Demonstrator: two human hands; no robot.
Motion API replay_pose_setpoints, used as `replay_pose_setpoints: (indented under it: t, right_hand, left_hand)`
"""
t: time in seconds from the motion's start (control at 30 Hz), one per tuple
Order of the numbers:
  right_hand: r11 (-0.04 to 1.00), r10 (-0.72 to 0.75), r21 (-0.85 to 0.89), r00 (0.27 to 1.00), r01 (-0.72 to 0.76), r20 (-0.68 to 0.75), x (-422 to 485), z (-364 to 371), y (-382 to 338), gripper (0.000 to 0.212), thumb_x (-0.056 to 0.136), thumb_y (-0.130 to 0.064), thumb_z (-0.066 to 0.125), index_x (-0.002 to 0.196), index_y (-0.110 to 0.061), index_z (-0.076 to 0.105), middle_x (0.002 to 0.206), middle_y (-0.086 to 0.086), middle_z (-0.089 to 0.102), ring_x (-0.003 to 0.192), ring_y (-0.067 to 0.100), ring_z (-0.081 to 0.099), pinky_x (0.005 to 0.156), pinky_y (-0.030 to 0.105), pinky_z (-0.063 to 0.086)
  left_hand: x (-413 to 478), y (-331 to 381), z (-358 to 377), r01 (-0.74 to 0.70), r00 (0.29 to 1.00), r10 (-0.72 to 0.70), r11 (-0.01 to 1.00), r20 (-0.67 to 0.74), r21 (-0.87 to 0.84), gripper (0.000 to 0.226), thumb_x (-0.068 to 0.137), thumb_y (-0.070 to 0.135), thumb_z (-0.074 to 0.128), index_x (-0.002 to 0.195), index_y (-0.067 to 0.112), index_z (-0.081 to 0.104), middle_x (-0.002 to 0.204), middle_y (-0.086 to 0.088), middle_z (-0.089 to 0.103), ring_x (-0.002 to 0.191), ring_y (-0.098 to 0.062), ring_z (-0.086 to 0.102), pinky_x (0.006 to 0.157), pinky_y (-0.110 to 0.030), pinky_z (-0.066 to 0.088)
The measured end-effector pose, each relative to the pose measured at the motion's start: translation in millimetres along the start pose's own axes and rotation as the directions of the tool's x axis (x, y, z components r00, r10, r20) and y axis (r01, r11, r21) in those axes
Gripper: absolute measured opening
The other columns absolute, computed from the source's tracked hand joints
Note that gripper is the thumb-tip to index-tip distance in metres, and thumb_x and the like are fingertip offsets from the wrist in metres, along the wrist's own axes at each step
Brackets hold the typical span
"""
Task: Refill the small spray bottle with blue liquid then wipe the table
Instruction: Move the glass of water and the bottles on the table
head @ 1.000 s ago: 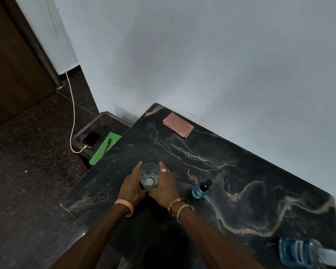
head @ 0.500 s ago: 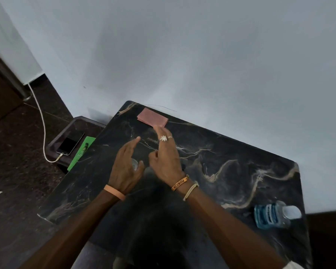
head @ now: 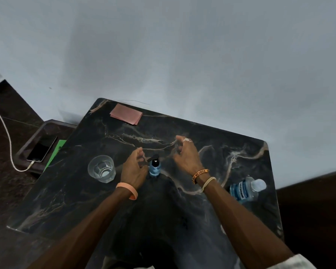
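Small clear spray bottle (head: 154,167) with black pump top stands at frame centre on the dark marble table (head: 221,152). Left hand (head: 133,167) is just beside it, right hand (head: 186,154) apart. Both have loosely curled fingers and hold nothing. A careless nudge could topple the narrow bottle. It holds blue liquid. The clear glass tumbler (head: 101,168) at left looks empty. The large white-capped plastic bottle (head: 244,188) at lower right holds blue liquid.

Can't tell from here if the left hand (head: 133,169) touches the spray bottle (head: 154,169); I lose its base in shadow. Green sheet (head: 55,154) sits mostly behind the table (head: 241,162). Cable (head: 5,133) is cut off at the left.
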State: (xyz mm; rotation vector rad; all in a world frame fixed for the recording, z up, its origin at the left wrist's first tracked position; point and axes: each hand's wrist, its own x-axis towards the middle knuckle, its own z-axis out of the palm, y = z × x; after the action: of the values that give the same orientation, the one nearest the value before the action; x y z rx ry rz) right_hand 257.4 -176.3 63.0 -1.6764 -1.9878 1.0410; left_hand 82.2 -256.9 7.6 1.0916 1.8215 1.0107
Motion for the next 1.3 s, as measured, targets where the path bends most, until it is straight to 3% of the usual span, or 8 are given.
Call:
replay_pose_setpoints:
  t: [0.2, 0.4, 0.63, 0.8, 0.93, 1.07, 1.17, 1.3]
  right_hand:
    - [0.993, 0.083, 0.072, 0.994, -0.089, 0.074, -11.7, 27.2, 27.2, 0.08, 0.076, -0.002, 0.069, 0.147, -0.016, 0.038, 0.148, 0.008, 0.041, 0.134, 0.024, 0.044, 0.104, 0.035, 0.047]
    - [0.986, 0.114, 0.1, 0.981, -0.131, 0.159, -9.7, 52.9, 41.5, 0.08, 0.079, -0.019, 0.079, 0.148, -0.017, 0.037, 0.146, 0.004, 0.047, 0.133, 0.022, 0.047, 0.106, 0.04, 0.045]
    - [0.988, 0.038, 0.134, 0.967, -0.074, 0.252, -6.7, 76.6, 47.0, 0.063, 0.079, -0.008, 0.075, 0.137, -0.018, 0.051, 0.132, -0.001, 0.061, 0.122, 0.013, 0.057, 0.104, 0.038, 0.048]
    - [0.992, 0.025, 0.114, 0.98, -0.048, 0.195, -6.2, 85.4, 46.5, 0.055, 0.081, -0.016, 0.077, 0.131, -0.022, 0.055, 0.124, -0.004, 0.064, 0.11, 0.006, 0.06, 0.087, 0.012, 0.045]
    - [0.987, 0.027, 0.154, 0.983, -0.055, 0.181, -6.0, 88.7, 45.7, 0.054, 0.082, -0.018, 0.078, 0.131, -0.02, 0.054, 0.122, -0.009, 0.06, 0.106, 0.003, 0.055, 0.08, 0.008, 0.038]
    - [0.983, -0.005, 0.182, 0.983, -0.029, 0.181, -8.0, 91.5, 42.6, 0.047, 0.086, -0.024, 0.075, 0.127, -0.021, 0.052, 0.123, -0.002, 0.061, 0.105, 0.007, 0.057, 0.083, 0.015, 0.043]
    - [0.978, -0.022, 0.21, 0.988, -0.012, 0.155, -11.7, 93.1, 35.5, 0.047, 0.086, -0.035, 0.074, 0.126, -0.021, 0.053, 0.121, 0.0, 0.063, 0.103, 0.012, 0.062, 0.086, 0.026, 0.052]
    - [0.972, -0.082, 0.229, 0.988, 0.051, 0.132, -18.6, 93.5, 20.4, 0.049, 0.079, -0.041, 0.078, 0.119, -0.03, 0.051, 0.12, -0.005, 0.061, 0.105, 0.009, 0.061, 0.087, 0.027, 0.054]
  left_hand:
    - [-0.7, -13.7, 23.4, 0.138, 0.99, -0.137, 0.99, 0.037, -0.025, 0.051, 0.084, -0.004, 0.06, 0.132, 0.012, 0.052, 0.128, -0.007, 0.063, 0.115, -0.022, 0.061, 0.1, -0.039, 0.049]
    - [-0.1, -15.0, 40.6, 0.17, 0.985, -0.171, 0.985, 0.037, 0.031, 0.045, 0.084, -0.001, 0.066, 0.127, 0.013, 0.059, 0.124, -0.005, 0.066, 0.114, -0.02, 0.061, 0.09, -0.027, 0.044]
    - [0.9, -14.7, 39.7, 0.104, 0.994, -0.107, 0.987, 0.016, 0.124, 0.046, 0.082, -0.007, 0.061, 0.121, 0.016, 0.063, 0.114, -0.002, 0.07, 0.097, -0.008, 0.061, 0.081, -0.018, 0.041]
    - [2.5, -22.1, 33.7, 0.061, 0.998, -0.066, 0.981, 0.024, 0.186, 0.052, 0.079, -0.013, 0.055, 0.121, 0.017, 0.065, 0.113, -0.002, 0.071, 0.095, -0.004, 0.057, 0.08, -0.013, 0.039]
    - [1.7, -27.5, 28.6, 0.023, 0.994, -0.047, 0.973, 0.102, 0.23, 0.053, 0.079, -0.013, 0.056, 0.122, 0.018, 0.065, 0.115, -0.001, 0.071, 0.104, -0.013, 0.064, 0.086, -0.017, 0.042]
    - [-2.9, -26.3, 23.7, -0.029, 0.993, 0.005, 0.979, 0.119, 0.203, 0.055, 0.079, -0.008, 0.06, 0.126, 0.02, 0.063, 0.119, 0.003, 0.069, 0.107, -0.005, 0.061, 0.092, -0.009, 0.043]
    - [-6.0, -29.0, 19.0, -0.026, 0.992, 0.004, 0.984, 0.127, 0.177, 0.057, 0.075, 0.009, 0.077, 0.128, 0.021, 0.06, 0.119, 0.003, 0.069, 0.107, -0.009, 0.064, 0.096, -0.029, 0.051]
    - [-11.4, -30.8, 10.2, -0.045, 0.998, 0.035, 0.982, 0.054, 0.185, 0.05, 0.075, 0.021, 0.081, 0.121, 0.021, 0.062, 0.114, 0.003, 0.07, 0.102, -0.01, 0.064, 0.087, -0.02, 0.046]
